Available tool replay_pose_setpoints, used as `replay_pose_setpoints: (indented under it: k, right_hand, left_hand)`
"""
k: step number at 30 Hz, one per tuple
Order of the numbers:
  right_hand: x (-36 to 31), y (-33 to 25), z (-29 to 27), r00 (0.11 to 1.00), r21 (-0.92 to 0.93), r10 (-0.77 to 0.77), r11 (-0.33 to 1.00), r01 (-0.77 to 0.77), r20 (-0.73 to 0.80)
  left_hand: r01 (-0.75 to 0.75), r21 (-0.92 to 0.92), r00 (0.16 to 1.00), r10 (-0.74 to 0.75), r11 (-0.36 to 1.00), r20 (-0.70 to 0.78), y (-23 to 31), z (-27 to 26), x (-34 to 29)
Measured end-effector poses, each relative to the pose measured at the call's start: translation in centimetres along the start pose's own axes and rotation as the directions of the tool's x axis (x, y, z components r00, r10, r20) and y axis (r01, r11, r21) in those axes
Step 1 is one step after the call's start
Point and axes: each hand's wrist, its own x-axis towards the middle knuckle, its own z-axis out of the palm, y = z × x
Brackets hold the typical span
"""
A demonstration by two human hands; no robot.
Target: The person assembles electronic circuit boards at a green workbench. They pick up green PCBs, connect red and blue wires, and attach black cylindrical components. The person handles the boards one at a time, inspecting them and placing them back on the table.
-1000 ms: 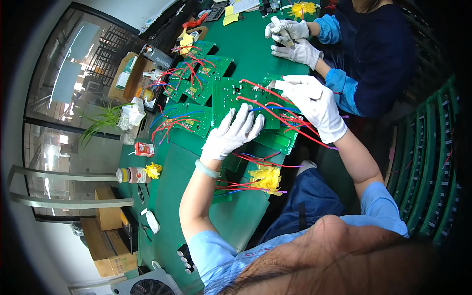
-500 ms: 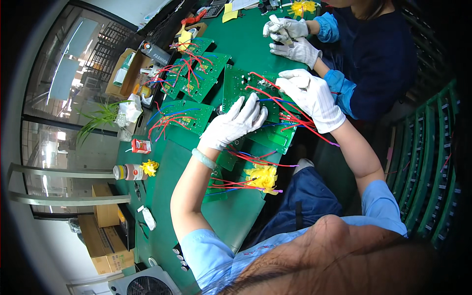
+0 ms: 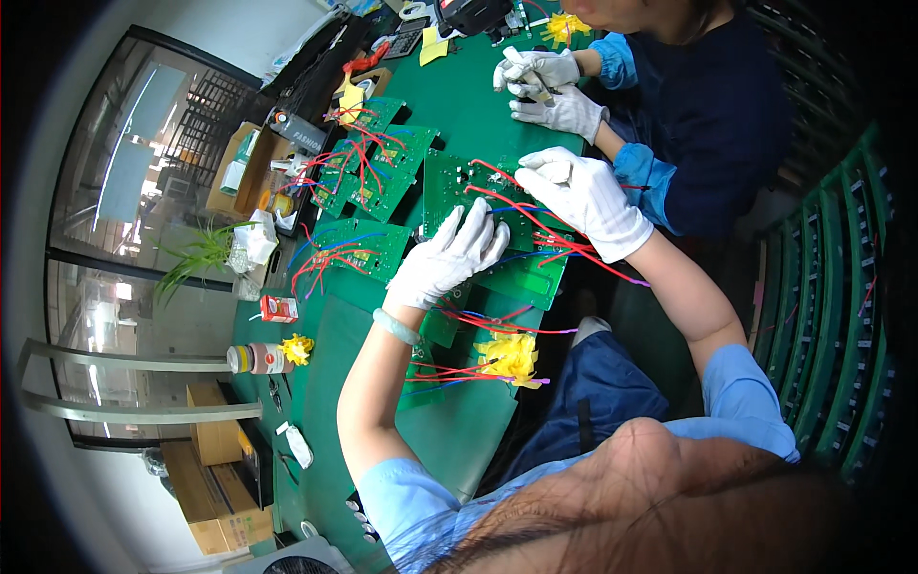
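Note:
Both my hands wear white gloves. My left hand (image 3: 449, 256) lies over the near left part of a green circuit board (image 3: 454, 182), its fingers curved over the board and its thumb hidden. Red and blue wires (image 3: 535, 222) run from this board to the right, under my right hand. My right hand (image 3: 585, 203) is above the board's right side, thumb and fingertips pinched together close to a red wire. What the pinch holds, if anything, is too small to tell. Another green circuit board (image 3: 524, 279) lies partly underneath.
More wired circuit boards (image 3: 397, 158) lie at the far left, and one (image 3: 359, 247) lies beside my left hand. Yellow tape strips (image 3: 509, 358) hang at the table edge. A co-worker's gloved hands (image 3: 555, 91) work at the far side. Green racks (image 3: 822, 316) stand at the right.
The whole view has shifted slightly. Both my hands keep nearly the same places over the board. The co-worker's head has come lower into view, with a dark object beside it.

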Motion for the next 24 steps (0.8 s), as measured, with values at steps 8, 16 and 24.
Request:
replay_pose_setpoints:
  k: [8, 16, 24]
  right_hand:
    - [-0.1, -0.27, -0.17, 1.0, -0.031, -0.019, 0.999, 0.019, -0.002]
    - [-0.37, -0.05, 0.15, 0.998, 0.047, 0.068, 0.997, -0.067, -0.014]
    - [-0.44, -0.25, -0.14, 0.978, 0.07, 0.203, 0.976, -0.207, 0.059]
  left_hand:
    - [0.001, -0.004, 1.0, -0.001, 1.0, 0.025, -0.21, -0.37, 0.04]
    - [0.009, -0.002, 0.999, -0.009, 1.0, 0.047, -0.29, -0.73, 0.4]
    - [0.035, -0.059, 0.999, -0.034, 0.998, 0.018, -0.03, -0.05, 0.22]
